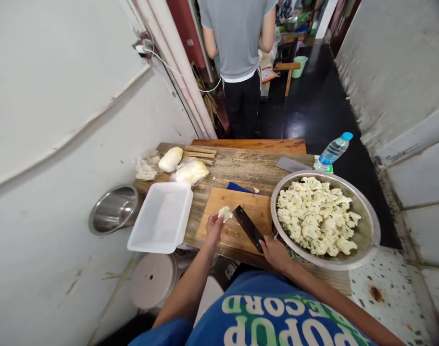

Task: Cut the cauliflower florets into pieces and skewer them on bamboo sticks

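Cutting board: bare wooden cutting board (243, 198), the landmark for every place below
Left hand: left hand (214, 228) over the board's left part, fingertips pinching a small cauliflower floret (225, 213)
Right hand: right hand (276, 253) at the board's near right corner, fingers wrapped around the handle end of a dark knife (247, 227), its blade slanting over the board
Bowl: metal bowl (370, 235) just right of the board, heaped with cauliflower pieces (315, 216)
Tray: white tray (161, 216) left of the board
Bottle: clear bottle (333, 151) beyond the board, to the right
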Tool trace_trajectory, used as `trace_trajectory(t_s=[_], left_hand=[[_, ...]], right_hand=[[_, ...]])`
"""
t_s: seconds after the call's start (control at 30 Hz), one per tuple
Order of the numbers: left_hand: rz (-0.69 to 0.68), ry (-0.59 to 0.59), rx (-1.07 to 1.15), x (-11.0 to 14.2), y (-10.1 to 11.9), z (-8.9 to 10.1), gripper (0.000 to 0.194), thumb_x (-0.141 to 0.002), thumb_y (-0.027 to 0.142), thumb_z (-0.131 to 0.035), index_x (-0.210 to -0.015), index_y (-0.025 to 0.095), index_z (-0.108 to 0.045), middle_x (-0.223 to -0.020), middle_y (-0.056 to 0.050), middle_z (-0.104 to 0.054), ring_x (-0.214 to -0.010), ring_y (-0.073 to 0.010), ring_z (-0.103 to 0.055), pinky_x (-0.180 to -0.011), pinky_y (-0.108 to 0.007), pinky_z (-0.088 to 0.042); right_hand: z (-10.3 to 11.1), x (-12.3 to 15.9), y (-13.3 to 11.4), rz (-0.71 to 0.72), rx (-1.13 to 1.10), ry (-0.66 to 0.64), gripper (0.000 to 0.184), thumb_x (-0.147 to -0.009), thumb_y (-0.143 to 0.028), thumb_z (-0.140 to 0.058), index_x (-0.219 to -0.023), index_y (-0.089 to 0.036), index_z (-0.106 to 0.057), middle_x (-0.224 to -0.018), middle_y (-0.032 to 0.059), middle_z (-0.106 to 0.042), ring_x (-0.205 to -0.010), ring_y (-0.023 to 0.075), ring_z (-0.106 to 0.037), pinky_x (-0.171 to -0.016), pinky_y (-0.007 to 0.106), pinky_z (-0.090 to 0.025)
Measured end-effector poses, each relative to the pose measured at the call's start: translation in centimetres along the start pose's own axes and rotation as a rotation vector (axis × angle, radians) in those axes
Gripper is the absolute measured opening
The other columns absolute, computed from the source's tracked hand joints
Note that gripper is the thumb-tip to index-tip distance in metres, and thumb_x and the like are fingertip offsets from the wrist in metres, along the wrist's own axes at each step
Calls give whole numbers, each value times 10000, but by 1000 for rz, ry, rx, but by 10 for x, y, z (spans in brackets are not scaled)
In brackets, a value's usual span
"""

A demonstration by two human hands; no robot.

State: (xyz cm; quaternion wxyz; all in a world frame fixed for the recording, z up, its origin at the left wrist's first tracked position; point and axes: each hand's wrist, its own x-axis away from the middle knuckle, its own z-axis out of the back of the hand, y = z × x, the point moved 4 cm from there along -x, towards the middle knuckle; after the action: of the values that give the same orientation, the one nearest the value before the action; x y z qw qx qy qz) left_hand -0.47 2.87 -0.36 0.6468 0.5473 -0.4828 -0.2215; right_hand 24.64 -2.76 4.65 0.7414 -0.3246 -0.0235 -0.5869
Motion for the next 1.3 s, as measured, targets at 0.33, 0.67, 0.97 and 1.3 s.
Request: trace_trajectory(t_s=[0.33,0.67,0.97,1.3], left_hand=[[77,19,221,0,1,-9,476,-576,373,-816,-919,187,-542,-909,-36,-679,-805,-156,-662,-712,-282,-515],[42,-51,82,9,7,-20,508,-577,308,-765,-1013,194,-530,-1068,-69,-651,-852,-157,-643,-715,-288,-525],[-142,-27,-185,18,9,-21,403,-616,255,-658,-1000,176,-562,-983,-55,-653,-808,-156,-621,-700,-265,-496],[-352,-6,-586,5,18,3,330,-589,164,-653,-916,205,-652,-909,-36,-689,-859,-214,-627,-849,-337,-466]], right_hand=[[1,-5,-6,14,-20,-26,349,-999,-310,-288,-1056,-130,-582,-937,131,-716,-871,196,-680,-708,246,-419],[6,-4,-6,16,-3,-25,345,-998,-298,-281,-1076,-124,-569,-936,139,-721,-864,209,-687,-689,252,-427],[9,-3,-13,-9,61,-95,321,-996,-258,-267,-1074,-137,-554,-902,150,-720,-846,228,-701,-653,260,-449],[8,3,-13,76,63,-72,356,-989,-292,-274,-1068,-131,-581,-933,154,-718,-852,232,-695,-686,271,-458]])
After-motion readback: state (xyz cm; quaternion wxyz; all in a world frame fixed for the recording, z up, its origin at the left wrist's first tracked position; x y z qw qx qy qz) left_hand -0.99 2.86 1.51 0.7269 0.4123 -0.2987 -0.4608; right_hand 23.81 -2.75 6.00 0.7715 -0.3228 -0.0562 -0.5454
